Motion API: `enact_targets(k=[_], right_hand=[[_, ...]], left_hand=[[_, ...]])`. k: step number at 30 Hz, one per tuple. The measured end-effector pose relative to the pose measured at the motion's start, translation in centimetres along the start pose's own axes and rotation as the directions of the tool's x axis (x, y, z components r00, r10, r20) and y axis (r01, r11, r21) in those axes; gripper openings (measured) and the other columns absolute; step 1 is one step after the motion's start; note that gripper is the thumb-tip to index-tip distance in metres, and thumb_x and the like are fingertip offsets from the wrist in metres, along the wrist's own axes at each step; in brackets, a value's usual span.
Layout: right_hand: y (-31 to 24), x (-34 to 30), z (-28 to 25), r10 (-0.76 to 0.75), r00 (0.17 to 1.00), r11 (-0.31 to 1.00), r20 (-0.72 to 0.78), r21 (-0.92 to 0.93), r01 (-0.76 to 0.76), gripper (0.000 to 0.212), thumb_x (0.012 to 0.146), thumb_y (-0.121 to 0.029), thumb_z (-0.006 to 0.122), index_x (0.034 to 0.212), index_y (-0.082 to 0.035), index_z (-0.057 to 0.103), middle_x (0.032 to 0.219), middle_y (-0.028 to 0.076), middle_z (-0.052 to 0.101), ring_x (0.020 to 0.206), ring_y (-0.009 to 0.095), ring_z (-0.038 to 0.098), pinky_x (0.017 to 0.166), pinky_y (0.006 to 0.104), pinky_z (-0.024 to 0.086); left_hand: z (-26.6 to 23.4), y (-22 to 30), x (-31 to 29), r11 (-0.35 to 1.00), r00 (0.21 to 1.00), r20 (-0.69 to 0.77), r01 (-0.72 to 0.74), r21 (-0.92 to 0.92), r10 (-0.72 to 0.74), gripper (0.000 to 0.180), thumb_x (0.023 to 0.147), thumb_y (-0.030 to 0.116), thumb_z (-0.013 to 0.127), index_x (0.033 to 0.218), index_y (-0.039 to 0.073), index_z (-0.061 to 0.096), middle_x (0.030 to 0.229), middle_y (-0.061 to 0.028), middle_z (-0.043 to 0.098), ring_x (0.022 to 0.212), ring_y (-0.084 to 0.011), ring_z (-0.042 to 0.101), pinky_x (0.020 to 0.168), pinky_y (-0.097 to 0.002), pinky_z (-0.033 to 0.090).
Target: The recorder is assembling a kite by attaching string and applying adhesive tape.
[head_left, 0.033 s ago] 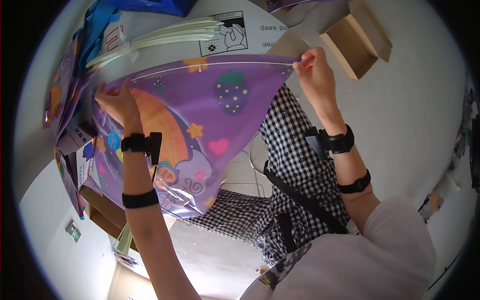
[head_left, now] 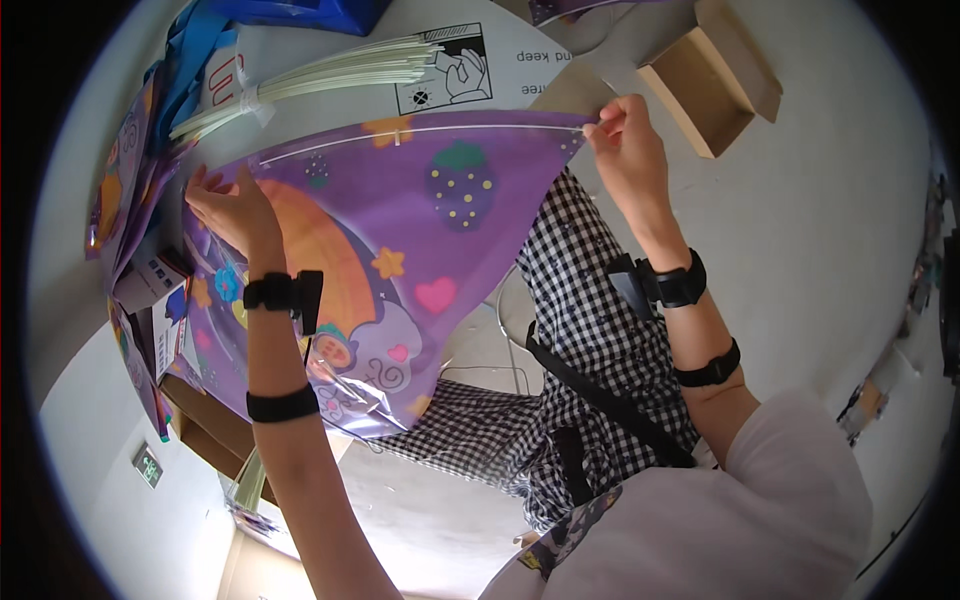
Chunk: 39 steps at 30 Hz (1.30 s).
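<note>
A purple kite sail [head_left: 390, 205] printed with fruit, stars and hearts drapes from the table edge down over my lap. Along its far edge runs a thin white rod [head_left: 470, 127]. My right hand [head_left: 632, 150] is closed in a pinch on the sail's right corner, at the rod's tip. Over at the left end, my left hand [head_left: 235, 215] rests against the sail, its fingers curved and the thumb apart from them. The rod's left end shows just beyond that thumb.
Past the sail, a tied bundle of pale thin rods [head_left: 340, 70] lies on the white printed surface [head_left: 530, 85]. An open cardboard box [head_left: 700, 95] stands at the far right. More kite sails [head_left: 120, 190] hang at the left, near blue straps [head_left: 190, 60].
</note>
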State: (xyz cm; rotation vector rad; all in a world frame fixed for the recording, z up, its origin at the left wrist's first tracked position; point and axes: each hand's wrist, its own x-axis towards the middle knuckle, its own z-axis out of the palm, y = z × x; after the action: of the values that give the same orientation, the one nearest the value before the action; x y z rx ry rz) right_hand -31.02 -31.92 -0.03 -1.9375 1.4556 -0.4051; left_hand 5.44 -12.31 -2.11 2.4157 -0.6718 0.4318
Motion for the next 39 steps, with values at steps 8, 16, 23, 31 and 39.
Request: enact_targets(k=[8, 16, 23, 31, 39], right_hand=[[-0.2, 0.0, -0.7, 0.026, 1.0, 1.0, -0.001, 0.006, -0.026, 0.021, 0.09, -0.011, 0.066, 0.103, -0.005, 0.051, 0.087, 0.009, 0.067, 0.081, 0.027, 0.068, 0.073, 0.0385, 0.052], [2.1, 0.7, -0.8, 0.017, 0.999, 0.987, 0.051, 0.159, -0.025, 0.026, 0.09, -0.016, 0.069, 0.105, -0.003, 0.053, 0.091, 0.01, 0.069, 0.084, 0.024, 0.068, 0.074, 0.0364, 0.053], [5.3, 1.0, -2.0, 0.209, 0.973, 0.852, 0.097, 0.471, -0.23, 0.044, 0.093, -0.035, 0.07, 0.116, -0.001, 0.056, 0.113, 0.015, 0.065, 0.095, 0.021, 0.068, 0.083, 0.0351, 0.052], [2.9, 0.3, -0.2, 0.28, 0.824, 0.561, 0.493, 0.612, -0.557, 0.054, 0.084, -0.045, 0.079, 0.109, 0.002, 0.066, 0.095, 0.005, 0.07, 0.092, 0.014, 0.067, 0.08, 0.0274, 0.048], [4.5, -0.2, 0.8, 0.267, 0.954, 0.726, 0.14, 0.622, -0.294, 0.038, 0.084, -0.033, 0.081, 0.097, -0.002, 0.064, 0.094, 0.005, 0.065, 0.088, 0.015, 0.063, 0.079, 0.0287, 0.049]], left_hand=[[-2.9, 11.4, -7.5, 0.712, 0.428, 0.622, -0.624, -0.32, 0.655, 0.057, 0.099, 0.028, 0.055, 0.152, 0.016, 0.037, 0.157, -0.0137, 0.033, 0.146, -0.036, 0.029, 0.117, -0.048, 0.031], [-2.6, 10.8, -8.4, 0.723, 0.399, 0.673, -0.622, -0.3, 0.623, 0.061, 0.1, 0.04, 0.052, 0.155, 0.021, 0.033, 0.161, -0.0125, 0.026, 0.149, -0.0342, 0.023, 0.118, -0.0499, 0.028], [-2.5, 10.7, -8.2, 0.73, 0.387, 0.685, -0.606, -0.316, 0.617, 0.06, 0.1, 0.039, 0.052, 0.155, 0.021, 0.033, 0.162, -0.0127, 0.026, 0.15, -0.0344, 0.022, 0.118, -0.0505, 0.028], [-2.4, 10.8, -8.1, 0.726, 0.385, 0.687, -0.615, -0.307, 0.616, 0.061, 0.1, 0.04, 0.053, 0.155, 0.022, 0.034, 0.162, -0.0123, 0.025, 0.15, -0.035, 0.022, 0.117, -0.051, 0.028], [-2.6, 10.8, -8.4, 0.755, 0.413, 0.694, -0.586, -0.294, 0.59, 0.064, 0.097, 0.037, 0.058, 0.155, 0.023, 0.034, 0.162, -0.0119, 0.025, 0.15, -0.034, 0.022, 0.118, -0.0503, 0.027]])
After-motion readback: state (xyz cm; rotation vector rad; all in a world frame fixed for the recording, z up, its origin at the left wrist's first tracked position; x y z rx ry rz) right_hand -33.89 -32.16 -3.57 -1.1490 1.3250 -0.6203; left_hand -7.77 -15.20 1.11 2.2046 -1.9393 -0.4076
